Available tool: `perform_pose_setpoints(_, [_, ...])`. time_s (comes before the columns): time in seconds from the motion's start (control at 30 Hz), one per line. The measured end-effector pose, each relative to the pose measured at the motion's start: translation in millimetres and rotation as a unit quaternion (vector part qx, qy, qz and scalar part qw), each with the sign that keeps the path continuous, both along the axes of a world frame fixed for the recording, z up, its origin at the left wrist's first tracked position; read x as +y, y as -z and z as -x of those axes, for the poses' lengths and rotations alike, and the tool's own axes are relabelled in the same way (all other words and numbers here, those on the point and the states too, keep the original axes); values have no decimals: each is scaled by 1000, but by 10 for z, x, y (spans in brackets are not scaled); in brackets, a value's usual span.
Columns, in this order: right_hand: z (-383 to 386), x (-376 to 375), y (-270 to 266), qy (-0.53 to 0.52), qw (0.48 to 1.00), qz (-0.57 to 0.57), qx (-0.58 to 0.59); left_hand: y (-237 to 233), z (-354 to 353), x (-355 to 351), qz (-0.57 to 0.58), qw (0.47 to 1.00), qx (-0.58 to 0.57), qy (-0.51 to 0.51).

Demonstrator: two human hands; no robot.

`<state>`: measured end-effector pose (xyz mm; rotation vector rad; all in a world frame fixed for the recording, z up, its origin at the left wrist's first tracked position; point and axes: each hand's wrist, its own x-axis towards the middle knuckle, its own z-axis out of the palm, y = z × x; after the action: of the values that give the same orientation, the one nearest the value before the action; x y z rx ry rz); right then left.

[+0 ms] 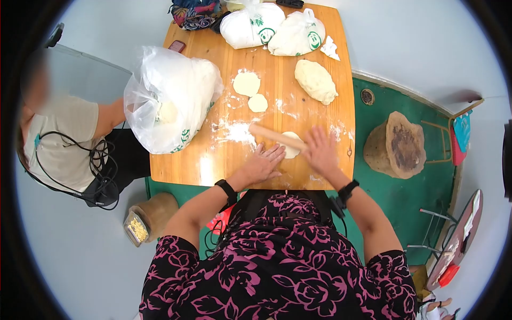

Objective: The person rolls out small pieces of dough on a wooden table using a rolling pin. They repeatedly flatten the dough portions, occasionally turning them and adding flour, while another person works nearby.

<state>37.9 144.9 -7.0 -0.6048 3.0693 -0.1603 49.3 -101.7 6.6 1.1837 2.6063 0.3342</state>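
A round piece of dough (pixel 291 151) lies on the wooden table (pixel 224 169) near its front edge. Across it rests a wooden rolling pin (pixel 269 133), tilted from upper left to lower right. My right hand (pixel 321 151) presses on the pin's right end, which is partly hidden under the palm. My left hand (pixel 264 164) lies with fingers stretched out, the tips touching the dough's left edge. Farther back are two flat dough rounds, a larger one (pixel 246 84) and a smaller one (pixel 258 103). A big dough lump (pixel 316 81) sits at the right.
Flour (pixel 233 133) is scattered left of the pin. A large plastic bag (pixel 170 101) stands at the table's left, touched by another person's arm (pixel 110 113). Two white bags (pixel 253 25) (pixel 298 33) and a phone (pixel 177 46) are at the back. A wooden stump (pixel 396 145) stands right.
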Motion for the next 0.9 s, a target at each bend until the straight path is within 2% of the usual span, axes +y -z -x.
perform_pose_setpoints(0.03, [-119, -23, 11, -34, 999, 3, -20, 2, -9, 5, 5, 1000, -2, -1])
perform_pose_setpoints(0.13, [-184, -51, 29, -36, 999, -23, -12, -25, -38, 4, 15, 1000, -11, -7])
perform_pose_setpoints(0.33, [397, 52, -24, 101, 994, -32, 38, -99, 24, 44, 33, 999, -33, 3])
perform_pose_setpoints(0.43, [48, -4, 19, -45, 998, 41, 15, -109, 1, 24, 35, 998, -42, -1])
perform_pose_setpoints(0.53, [-145, -74, -1, -76, 997, 26, -4, -101, -27, 34, 35, 999, -40, -1])
perform_pose_setpoints(0.63, [135, -44, 74, 32, 997, 59, 44, -140, -34, 55, 40, 999, -36, -7])
perform_pose_setpoints(0.7, [259, 26, 133, 8, 997, 64, 47, -173, -32, 80, 35, 999, -23, -8])
perform_pose_setpoints(0.8, [231, 176, 163, 12, 995, 91, 42, -24, 16, 54, -39, 999, -9, -18])
perform_pose_setpoints(0.9, [96, 316, 116, 73, 988, 129, 54, 79, 177, 122, -118, 974, 3, -194])
